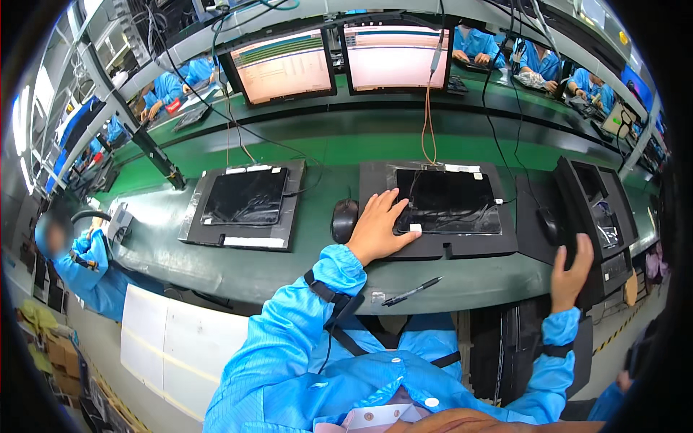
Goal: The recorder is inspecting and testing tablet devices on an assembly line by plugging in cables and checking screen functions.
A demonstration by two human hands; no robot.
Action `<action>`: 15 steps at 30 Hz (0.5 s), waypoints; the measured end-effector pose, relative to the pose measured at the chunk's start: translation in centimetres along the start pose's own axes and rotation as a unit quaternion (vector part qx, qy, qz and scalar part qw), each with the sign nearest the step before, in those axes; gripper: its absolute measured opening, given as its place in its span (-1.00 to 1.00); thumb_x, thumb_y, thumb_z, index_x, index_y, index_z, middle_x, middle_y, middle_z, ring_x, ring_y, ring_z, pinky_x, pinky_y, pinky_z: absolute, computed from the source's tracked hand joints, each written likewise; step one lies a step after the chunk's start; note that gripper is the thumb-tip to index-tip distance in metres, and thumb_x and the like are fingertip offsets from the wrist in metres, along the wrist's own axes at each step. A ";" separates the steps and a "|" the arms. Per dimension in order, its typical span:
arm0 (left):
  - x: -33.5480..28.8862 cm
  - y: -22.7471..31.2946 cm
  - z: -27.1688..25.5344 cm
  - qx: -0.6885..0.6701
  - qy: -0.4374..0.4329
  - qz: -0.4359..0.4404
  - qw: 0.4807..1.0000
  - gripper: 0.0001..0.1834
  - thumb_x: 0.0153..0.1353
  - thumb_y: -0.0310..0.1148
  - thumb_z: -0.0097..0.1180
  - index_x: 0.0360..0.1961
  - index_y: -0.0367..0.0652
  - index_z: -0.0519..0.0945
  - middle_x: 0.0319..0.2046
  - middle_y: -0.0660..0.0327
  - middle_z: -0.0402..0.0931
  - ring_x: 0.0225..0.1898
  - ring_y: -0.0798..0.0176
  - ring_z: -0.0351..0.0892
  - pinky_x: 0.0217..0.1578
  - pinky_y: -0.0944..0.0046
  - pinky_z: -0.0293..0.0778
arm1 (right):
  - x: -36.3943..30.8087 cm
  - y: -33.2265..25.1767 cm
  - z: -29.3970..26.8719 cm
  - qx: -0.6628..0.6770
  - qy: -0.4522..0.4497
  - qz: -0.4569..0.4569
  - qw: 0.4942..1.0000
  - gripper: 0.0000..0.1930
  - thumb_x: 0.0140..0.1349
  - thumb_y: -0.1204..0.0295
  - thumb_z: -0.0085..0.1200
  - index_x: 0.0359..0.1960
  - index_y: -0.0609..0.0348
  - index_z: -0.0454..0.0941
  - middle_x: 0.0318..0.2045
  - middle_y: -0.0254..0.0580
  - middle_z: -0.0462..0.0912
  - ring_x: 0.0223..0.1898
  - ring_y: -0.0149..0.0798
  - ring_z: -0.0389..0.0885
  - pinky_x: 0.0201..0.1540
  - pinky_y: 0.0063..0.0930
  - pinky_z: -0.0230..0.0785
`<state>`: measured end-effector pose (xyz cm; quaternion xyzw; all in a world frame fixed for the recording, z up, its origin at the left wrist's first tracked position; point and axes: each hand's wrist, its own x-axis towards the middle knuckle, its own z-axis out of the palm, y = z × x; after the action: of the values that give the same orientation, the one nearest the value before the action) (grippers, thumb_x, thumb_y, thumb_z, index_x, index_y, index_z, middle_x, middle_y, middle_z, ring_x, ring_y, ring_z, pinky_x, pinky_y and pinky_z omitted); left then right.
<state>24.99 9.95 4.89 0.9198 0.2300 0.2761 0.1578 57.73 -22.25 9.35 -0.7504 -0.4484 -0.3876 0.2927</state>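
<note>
My left hand (375,227) lies with fingers spread over the left edge of a black pad (476,245), its thumb near the lower-left corner of a dark tablet-like panel (447,200). The panel rests flat in the pad, under clear film, with a cable at its right side. A black mouse (345,220) is just left of that hand. My right hand (572,270) is raised at the bench's right front, fingers apart and holding nothing. Beside it are a black tray (592,209) with dark slots and a second black mouse (548,225).
A second dark panel (245,196) sits in another black pad on the left. A pen (412,291) lies near the front edge. Two monitors (395,58) stand behind, with cables hanging down. A white board (173,346) is at lower left. Other people in blue work farther back.
</note>
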 end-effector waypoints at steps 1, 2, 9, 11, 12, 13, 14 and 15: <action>-0.1 0.1 0.0 -0.005 0.001 -0.004 1.000 -0.18 0.14 0.11 0.30 0.26 -0.29 0.48 0.39 -0.17 0.20 0.40 -0.28 0.17 0.45 -0.13 0.02 | -0.6 -2.8 0.0 0.075 -0.034 0.008 0.997 -0.56 0.29 0.50 0.17 0.20 0.31 0.44 0.17 0.12 0.49 0.24 0.08 0.45 0.29 -0.15 0.28; -0.2 0.1 -0.2 -0.002 0.001 -0.008 1.000 -0.17 0.13 0.10 0.33 0.28 -0.28 0.46 0.39 -0.16 0.21 0.41 -0.26 0.18 0.45 -0.12 0.02 | -0.7 -5.7 0.4 0.155 -0.066 0.014 0.986 -0.57 0.26 0.53 0.19 0.17 0.32 0.47 0.13 0.12 0.52 0.20 0.07 0.49 0.26 -0.17 0.31; -3.1 -0.3 -4.9 -0.016 -0.012 -0.034 0.999 -0.22 0.14 0.05 0.34 0.23 -0.30 0.49 0.32 -0.15 0.33 0.37 -0.22 0.26 0.42 -0.12 0.08 | 5.2 -23.9 3.6 0.403 -0.224 -0.169 0.871 -0.67 0.10 0.47 0.31 -0.08 0.25 0.62 -0.16 0.02 0.65 -0.10 0.05 0.63 -0.04 -0.19 0.49; -5.5 -0.7 -9.0 0.007 0.015 -0.037 0.999 -0.32 0.11 -0.03 0.35 0.13 -0.30 0.56 0.18 -0.12 0.48 0.28 -0.24 0.37 0.32 -0.13 0.23 | 6.9 -27.4 5.9 0.418 -0.233 -0.212 0.852 -0.71 0.12 0.44 0.30 -0.11 0.22 0.64 -0.19 -0.03 0.65 -0.13 0.02 0.63 -0.09 -0.20 0.49; -6.5 -1.8 -11.5 -0.003 0.030 -0.063 0.998 -0.37 0.09 -0.06 0.36 0.07 -0.29 0.59 0.14 -0.12 0.50 0.20 -0.24 0.42 0.22 -0.14 0.29 | 7.6 -29.4 7.5 0.421 -0.239 -0.232 0.844 -0.73 0.14 0.43 0.29 -0.12 0.21 0.64 -0.20 -0.05 0.65 -0.15 0.02 0.62 -0.10 -0.20 0.49; -8.6 -4.7 -11.6 0.103 0.124 -0.059 0.985 -0.38 0.06 -0.09 0.38 0.05 -0.30 0.58 0.12 -0.13 0.48 0.14 -0.23 0.43 0.14 -0.12 0.31 | 8.1 -31.5 9.4 0.428 -0.243 -0.253 0.833 -0.74 0.16 0.40 0.27 -0.12 0.20 0.65 -0.20 -0.06 0.65 -0.15 0.02 0.62 -0.09 -0.20 0.49; -10.2 -6.8 -12.8 0.166 0.120 -0.140 0.969 -0.33 0.08 -0.06 0.38 0.12 -0.29 0.55 0.22 -0.15 0.41 0.24 -0.24 0.37 0.25 -0.13 0.24 | 8.5 -33.8 11.5 0.433 -0.247 -0.274 0.823 -0.74 0.18 0.38 0.25 -0.12 0.19 0.66 -0.20 -0.07 0.65 -0.15 0.03 0.61 -0.08 -0.20 0.48; -12.0 -8.7 -13.1 0.217 0.135 -0.205 0.945 -0.29 0.10 -0.03 0.38 0.16 -0.30 0.53 0.25 -0.16 0.38 0.29 -0.23 0.32 0.30 -0.15 0.18 | 8.5 -36.2 14.2 0.428 -0.249 -0.289 0.819 -0.74 0.20 0.35 0.22 -0.11 0.20 0.66 -0.19 -0.06 0.66 -0.12 0.03 0.60 -0.05 -0.19 0.48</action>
<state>5.55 13.32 6.54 0.8189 0.4868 0.3029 -0.0253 32.25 8.12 12.31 -0.4559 -0.8232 -0.0235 0.3376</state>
